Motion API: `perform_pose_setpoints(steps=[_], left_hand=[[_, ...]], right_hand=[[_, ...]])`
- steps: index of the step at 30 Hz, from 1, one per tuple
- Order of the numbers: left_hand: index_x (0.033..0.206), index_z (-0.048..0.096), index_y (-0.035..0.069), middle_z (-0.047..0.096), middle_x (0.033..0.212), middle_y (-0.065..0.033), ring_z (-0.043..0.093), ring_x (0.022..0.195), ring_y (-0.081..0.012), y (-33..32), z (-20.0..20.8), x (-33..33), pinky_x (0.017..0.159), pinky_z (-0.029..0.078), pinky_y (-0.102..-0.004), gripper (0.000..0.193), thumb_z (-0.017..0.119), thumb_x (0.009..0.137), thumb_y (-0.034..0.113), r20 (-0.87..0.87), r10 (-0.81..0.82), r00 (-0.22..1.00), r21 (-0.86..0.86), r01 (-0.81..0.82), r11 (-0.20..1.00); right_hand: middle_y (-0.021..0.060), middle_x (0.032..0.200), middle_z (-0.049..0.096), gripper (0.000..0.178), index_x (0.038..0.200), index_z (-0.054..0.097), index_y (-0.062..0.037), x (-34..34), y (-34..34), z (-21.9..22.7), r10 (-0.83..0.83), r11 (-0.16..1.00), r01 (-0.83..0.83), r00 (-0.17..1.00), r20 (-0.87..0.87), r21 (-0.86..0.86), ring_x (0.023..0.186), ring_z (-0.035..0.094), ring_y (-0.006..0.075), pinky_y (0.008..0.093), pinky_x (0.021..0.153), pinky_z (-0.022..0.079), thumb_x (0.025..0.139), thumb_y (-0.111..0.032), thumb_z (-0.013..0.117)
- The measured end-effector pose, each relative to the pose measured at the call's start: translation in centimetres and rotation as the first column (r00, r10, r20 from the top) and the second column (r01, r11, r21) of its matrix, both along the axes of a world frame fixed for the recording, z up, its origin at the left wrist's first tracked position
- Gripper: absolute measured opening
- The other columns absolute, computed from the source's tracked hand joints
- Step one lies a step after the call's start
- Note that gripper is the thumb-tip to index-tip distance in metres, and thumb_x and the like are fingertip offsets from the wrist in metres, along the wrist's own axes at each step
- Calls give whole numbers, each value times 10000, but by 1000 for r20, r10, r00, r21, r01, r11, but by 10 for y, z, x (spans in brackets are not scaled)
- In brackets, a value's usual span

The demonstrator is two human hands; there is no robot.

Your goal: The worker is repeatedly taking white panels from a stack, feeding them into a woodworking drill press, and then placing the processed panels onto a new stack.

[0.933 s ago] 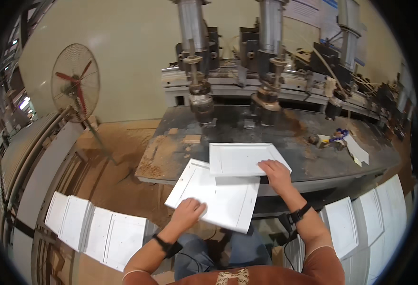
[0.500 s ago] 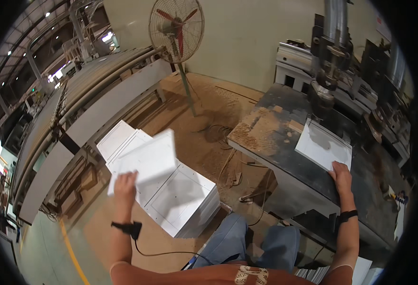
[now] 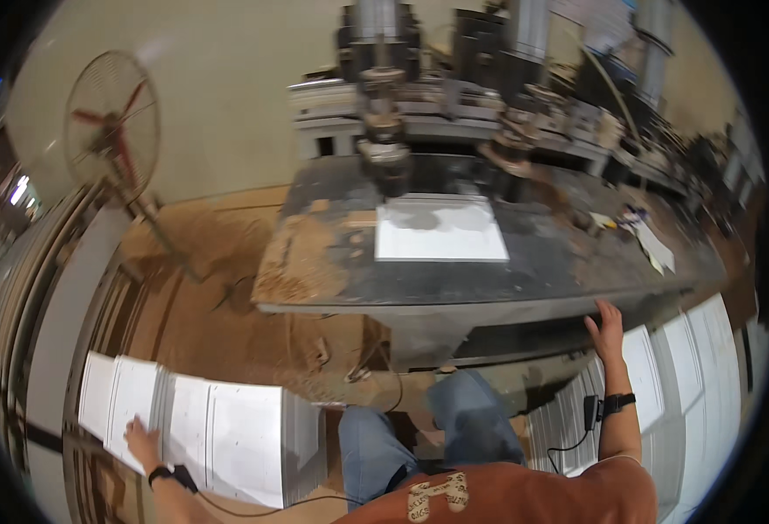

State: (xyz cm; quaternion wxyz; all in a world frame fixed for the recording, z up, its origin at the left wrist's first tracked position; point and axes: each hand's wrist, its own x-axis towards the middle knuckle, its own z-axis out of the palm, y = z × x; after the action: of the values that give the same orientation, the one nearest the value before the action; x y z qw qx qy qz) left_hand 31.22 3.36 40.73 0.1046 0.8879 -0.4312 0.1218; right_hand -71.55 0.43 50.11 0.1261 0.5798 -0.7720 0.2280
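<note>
My left hand (image 3: 143,444) is empty with its fingers apart, at the near edge of the stacked white panels (image 3: 245,437) on the left. Whether it touches the top panel I cannot tell. Past the worktable's front edge, to the right, my right hand (image 3: 607,330) hangs with fingers extended and nothing in them. Beneath that arm stand more white panels (image 3: 642,371) in stacks. One white panel (image 3: 441,240) lies flat on the dark worktable (image 3: 454,284), its far edge close to the machine's left metal head (image 3: 386,162).
A second machine head (image 3: 508,157) stands to the right of the first. Sawdust (image 3: 302,262) and small wood offcuts cover the table's left end. A caged fan (image 3: 112,127) on a stand and a long roller conveyor (image 3: 48,279) occupy the left side. Cables trail on the floor.
The view has swung right. My left hand has let go of the white panel it carried over the left stack. My right hand has left the table panel and moved right.
</note>
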Motion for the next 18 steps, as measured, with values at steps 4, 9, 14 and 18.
perform_pose_setpoints(steps=[4,9,14,18], left_hand=[[1357,486,41,560,1279,-198,520,1163,-398,-9,4,18,957,471,-456,812,816,617,94,-90,78,993,103,-69,992],[1390,447,30,537,1325,-183,495,1221,-375,-113,56,-57,1015,428,-448,778,813,709,124,56,-108,993,-155,115,981],[1197,615,32,636,1159,-181,570,1135,-350,-244,120,-357,972,451,-404,435,739,788,113,73,-897,437,-424,827,368],[1142,649,36,630,1165,-189,584,1094,-354,-283,133,-572,931,474,-429,425,737,816,294,1,-996,-86,-326,942,-82]], right_hand=[[169,1493,369,877,1447,368,-106,-53,163,-44,-642,666,590,765,-51,456,1386,320,375,618,1071,300,714,-270,820],[2,1528,357,917,1457,370,-188,-43,233,-99,-764,560,742,634,-115,369,1426,287,312,741,1047,223,677,-256,848],[17,1452,462,700,1378,482,-160,-14,232,-101,-684,678,691,718,-130,252,1369,378,305,651,1076,282,731,32,666],[122,1239,623,580,1227,590,-69,14,239,-56,-407,904,400,913,-16,-150,1158,563,351,411,1016,425,672,100,564]])
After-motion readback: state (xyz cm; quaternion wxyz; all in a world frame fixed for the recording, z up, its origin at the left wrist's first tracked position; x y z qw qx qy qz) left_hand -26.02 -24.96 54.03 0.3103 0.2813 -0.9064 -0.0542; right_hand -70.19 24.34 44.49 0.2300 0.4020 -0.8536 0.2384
